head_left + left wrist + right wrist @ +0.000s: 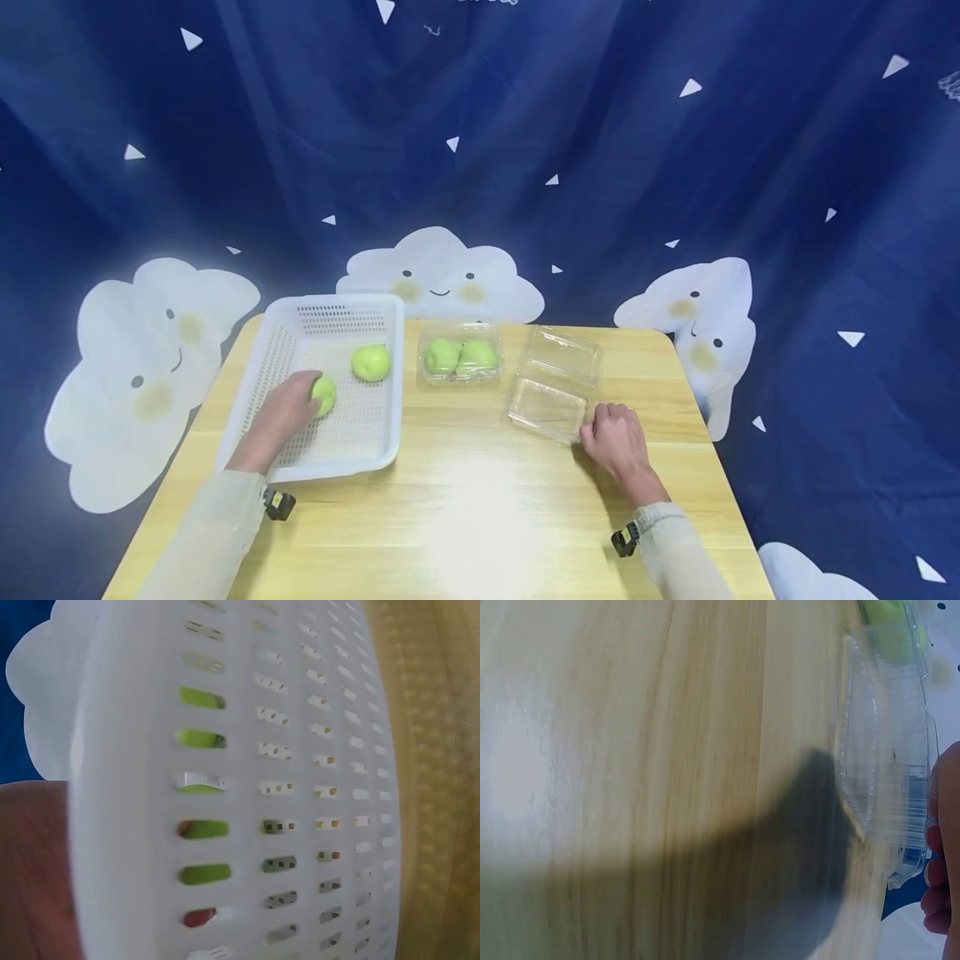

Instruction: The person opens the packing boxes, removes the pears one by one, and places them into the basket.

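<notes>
1. At the person's 1 o'clock, the right hand point(617, 442), fingers curled, seems to pinch the open container point(549, 407) near its corner; thin plastic likely wants a light hold.
2. At 10 o'clock, the left hand point(285, 408) curls its fingers round a green apple point(326, 397) inside the white basket point(394, 392); lifting straight above the rim looks safest.
3. The second apple point(371, 363) lies apart, at the held one's 2 o'clock.
4. At 12 o'clock on the tabletop point(435, 450), the closed container point(459, 380) could obstruct a low sideways path.
</notes>
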